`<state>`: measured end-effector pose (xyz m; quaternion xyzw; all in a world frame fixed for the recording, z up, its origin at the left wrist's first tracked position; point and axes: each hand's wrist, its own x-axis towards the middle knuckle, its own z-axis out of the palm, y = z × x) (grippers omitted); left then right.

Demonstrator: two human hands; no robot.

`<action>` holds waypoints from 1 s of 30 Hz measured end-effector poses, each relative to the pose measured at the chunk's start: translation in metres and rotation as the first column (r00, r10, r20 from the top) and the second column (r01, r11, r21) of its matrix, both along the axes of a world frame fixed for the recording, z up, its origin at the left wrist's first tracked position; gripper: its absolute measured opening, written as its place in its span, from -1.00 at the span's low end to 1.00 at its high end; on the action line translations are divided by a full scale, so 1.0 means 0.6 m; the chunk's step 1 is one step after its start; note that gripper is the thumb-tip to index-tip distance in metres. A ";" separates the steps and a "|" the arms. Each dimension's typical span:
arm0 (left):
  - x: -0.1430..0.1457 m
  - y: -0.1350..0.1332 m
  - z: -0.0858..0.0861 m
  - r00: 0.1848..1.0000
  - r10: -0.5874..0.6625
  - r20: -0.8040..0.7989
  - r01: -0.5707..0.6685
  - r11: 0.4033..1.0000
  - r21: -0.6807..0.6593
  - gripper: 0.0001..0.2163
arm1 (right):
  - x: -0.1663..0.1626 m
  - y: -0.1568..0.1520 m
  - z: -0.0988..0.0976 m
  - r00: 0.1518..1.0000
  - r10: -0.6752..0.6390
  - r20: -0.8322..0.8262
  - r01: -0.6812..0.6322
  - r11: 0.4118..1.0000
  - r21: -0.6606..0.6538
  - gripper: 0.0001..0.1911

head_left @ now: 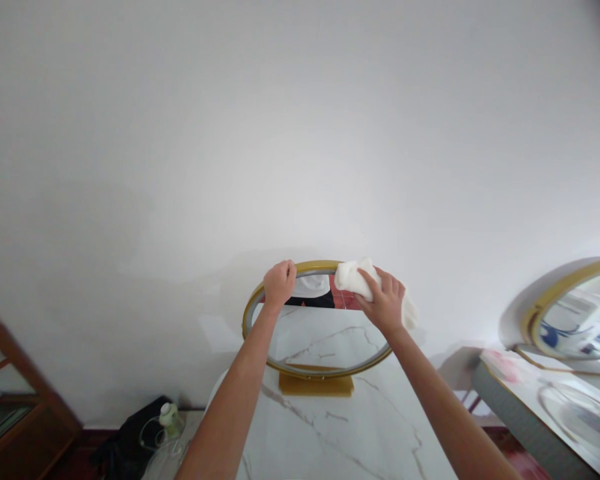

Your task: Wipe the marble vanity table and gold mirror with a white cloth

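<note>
A round mirror (325, 337) with a gold frame stands on a gold base (316, 385) on the white marble-patterned table. My left hand (279, 284) is closed around the upper left of its frame. At the upper right, my right hand (384, 300) presses a bunched white cloth (354, 277) against the frame and the edge of the glass. Part of the cloth hangs out behind the right wrist. The glass reflects the tabletop and a bit of clothing.
The marble-patterned table (330, 440) meets a plain white wall (300, 133). On the right, a second gold-framed mirror (580, 313) stands on another table (545, 400). At lower left are a wooden frame (27, 373), a black bag (130, 433) and a pale green bottle (170, 419) with cables.
</note>
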<state>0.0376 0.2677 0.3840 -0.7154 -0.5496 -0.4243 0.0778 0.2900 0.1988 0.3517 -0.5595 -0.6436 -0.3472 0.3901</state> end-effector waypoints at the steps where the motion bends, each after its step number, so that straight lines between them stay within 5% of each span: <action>1: 0.000 -0.001 0.001 1.000 0.004 0.001 -0.004 1.000 -0.010 -0.61 | -0.007 0.000 0.007 0.999 0.006 0.035 -0.005 1.000 -0.012 -0.48; 14: -0.004 0.000 0.002 0.999 -0.035 -0.012 0.035 0.999 -0.031 -0.61 | -0.118 0.013 0.067 0.953 0.107 0.282 -0.062 0.984 -0.166 -0.38; 20: -0.026 -0.002 -0.005 0.966 -0.246 0.079 0.248 0.969 -0.015 -0.61 | -0.107 0.012 0.069 0.953 0.119 0.279 -0.068 0.980 -0.186 -0.38; 23: -0.057 0.001 -0.042 0.948 -0.244 0.205 0.249 0.968 0.001 -0.59 | -0.099 0.011 0.068 0.952 0.119 0.281 -0.064 0.978 -0.197 -0.37; 26: -0.097 0.008 -0.109 0.914 -0.171 0.369 0.195 0.980 -0.029 -0.59 | -0.098 0.013 0.063 0.954 0.119 0.277 -0.064 0.978 -0.197 -0.35; 30: -0.137 0.017 -0.204 0.724 -0.069 0.686 0.195 0.975 -0.108 -0.58 | -0.105 0.018 0.056 0.956 0.119 0.267 -0.070 0.980 -0.187 -0.34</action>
